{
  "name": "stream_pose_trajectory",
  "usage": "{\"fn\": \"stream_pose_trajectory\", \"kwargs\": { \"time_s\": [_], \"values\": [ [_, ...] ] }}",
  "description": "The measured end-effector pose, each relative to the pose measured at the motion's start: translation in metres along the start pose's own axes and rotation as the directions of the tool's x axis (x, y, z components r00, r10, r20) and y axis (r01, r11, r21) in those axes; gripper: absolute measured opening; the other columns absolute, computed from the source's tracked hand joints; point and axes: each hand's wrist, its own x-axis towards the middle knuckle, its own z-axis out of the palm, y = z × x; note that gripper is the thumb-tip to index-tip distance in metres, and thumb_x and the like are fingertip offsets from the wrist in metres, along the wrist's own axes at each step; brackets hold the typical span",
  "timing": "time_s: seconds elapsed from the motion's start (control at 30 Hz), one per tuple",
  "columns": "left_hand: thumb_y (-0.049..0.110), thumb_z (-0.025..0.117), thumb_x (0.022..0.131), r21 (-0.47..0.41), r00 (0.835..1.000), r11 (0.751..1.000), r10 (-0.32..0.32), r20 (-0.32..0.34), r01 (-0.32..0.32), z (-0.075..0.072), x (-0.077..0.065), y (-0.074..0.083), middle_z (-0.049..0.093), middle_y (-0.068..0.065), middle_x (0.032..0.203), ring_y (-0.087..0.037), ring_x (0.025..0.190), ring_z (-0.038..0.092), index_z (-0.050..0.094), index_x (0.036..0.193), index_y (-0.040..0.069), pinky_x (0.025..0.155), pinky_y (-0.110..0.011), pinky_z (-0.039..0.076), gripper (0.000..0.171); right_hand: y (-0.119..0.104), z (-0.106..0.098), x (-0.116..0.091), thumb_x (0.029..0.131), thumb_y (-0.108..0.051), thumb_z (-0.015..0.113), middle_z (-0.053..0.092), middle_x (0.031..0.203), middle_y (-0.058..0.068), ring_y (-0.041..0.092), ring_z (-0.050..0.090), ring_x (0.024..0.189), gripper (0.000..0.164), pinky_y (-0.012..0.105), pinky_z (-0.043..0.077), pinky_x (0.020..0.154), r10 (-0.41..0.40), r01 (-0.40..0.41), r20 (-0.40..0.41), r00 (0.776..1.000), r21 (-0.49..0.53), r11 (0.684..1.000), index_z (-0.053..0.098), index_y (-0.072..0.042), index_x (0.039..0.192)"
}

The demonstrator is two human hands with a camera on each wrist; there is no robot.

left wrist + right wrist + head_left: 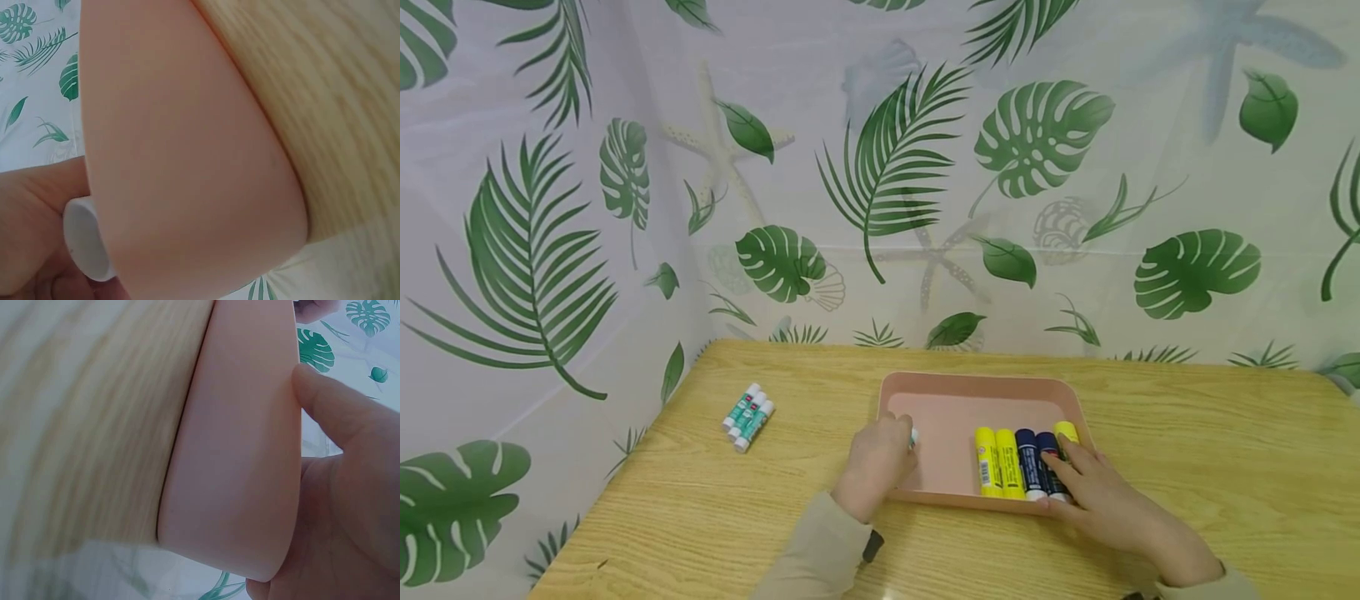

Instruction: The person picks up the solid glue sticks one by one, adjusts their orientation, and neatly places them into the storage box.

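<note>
My left hand is over the left end of a pink tray, gripping a glue stick with a teal-and-white look. Its round white end pokes out beside the tray wall in the left wrist view; the hand hides most of it. At the tray's right end, my right hand rests fairly straight fingers on the glue sticks there, its thumb touching the front rim. Side by side in the tray lie two yellow glue sticks, two dark blue glue sticks and another yellow glue stick, partly covered by fingers.
Three teal-and-white glue sticks lie together on the wooden table, left of the tray. A leaf-patterned sheet hangs behind the table's back edge and along its left side.
</note>
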Motion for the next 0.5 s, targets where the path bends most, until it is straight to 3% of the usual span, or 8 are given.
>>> {"fn": "stream_pose_trajectory", "kwargs": {
  "time_s": [0.5],
  "values": [
    [0.017,0.07,0.073,-0.065,0.996,0.998,-0.021,0.081,0.026,0.0049,0.0026,0.0018,0.047,-0.006,0.07,-0.013,0.061,0.048,0.054,0.079,0.004,0.046,-0.025,0.043,0.022,0.0018,0.0006,0.0017,0.085,-0.047,0.051,0.02,0.136,0.032,0.049,0.016,0.123,0.068,0.06,0.013,0.096,-0.001,0.001,-0.001,1.0,0.001,1.0,0.042,0.005,0.128]
  ]
}}
